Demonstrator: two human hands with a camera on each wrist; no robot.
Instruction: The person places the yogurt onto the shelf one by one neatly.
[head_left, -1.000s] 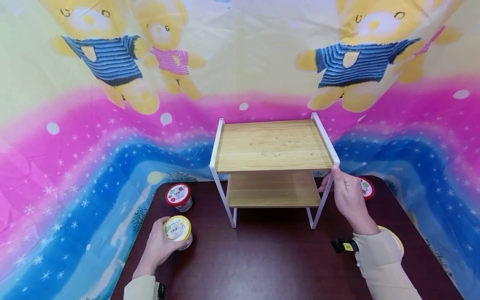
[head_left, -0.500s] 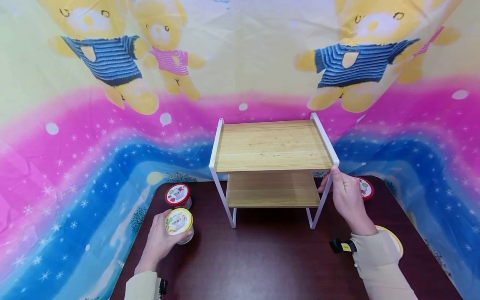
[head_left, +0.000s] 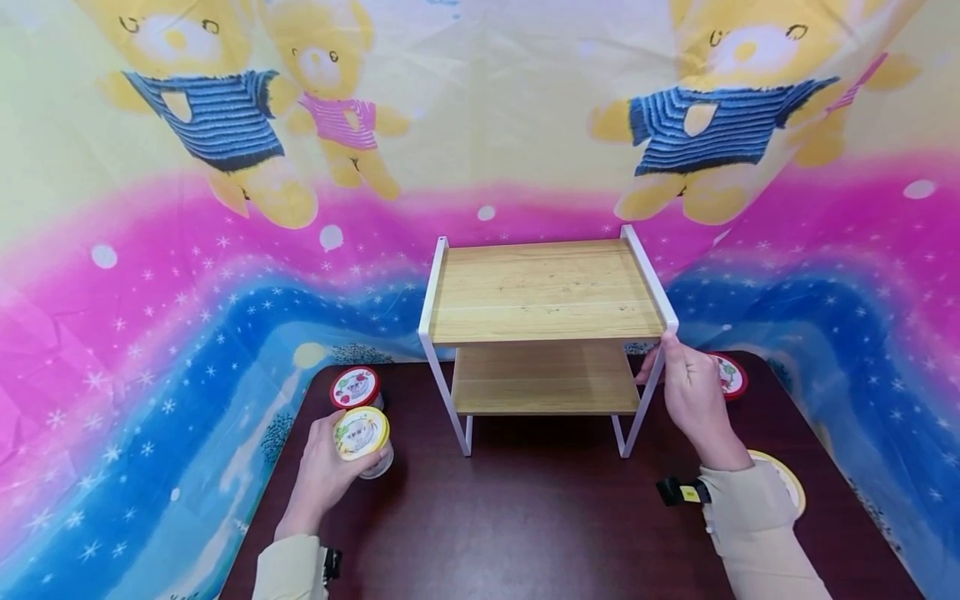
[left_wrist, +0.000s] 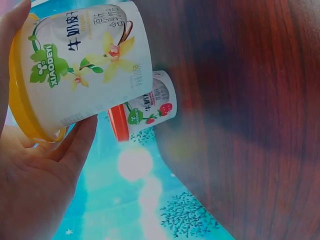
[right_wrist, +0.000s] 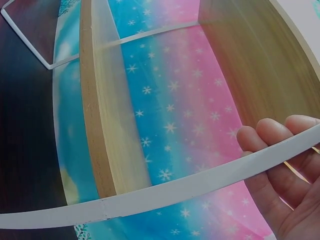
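Note:
My left hand grips a yellow-lidded paper cup around its lid, fingers on one side and thumb on the other. In the left wrist view this cup shows vanilla flowers on a white wall, and its base is raised off the dark table. Just behind it stands a red-lidded cup with strawberries printed on it. With my right hand I hold the front right upright of a two-tier wooden shelf with a white metal frame. In the right wrist view, fingers curl around that white upright.
Another red-lidded cup stands behind my right hand. A yellow-lidded tub is partly hidden by my right sleeve. The dark wooden table ends at a cloth backdrop printed with bears and snowflakes.
The left hand has lifted the yellow-lidded cup and carried it slightly forward and right, so it now overlaps the red-lidded cup in the head view. The right hand and shelf have stayed put.

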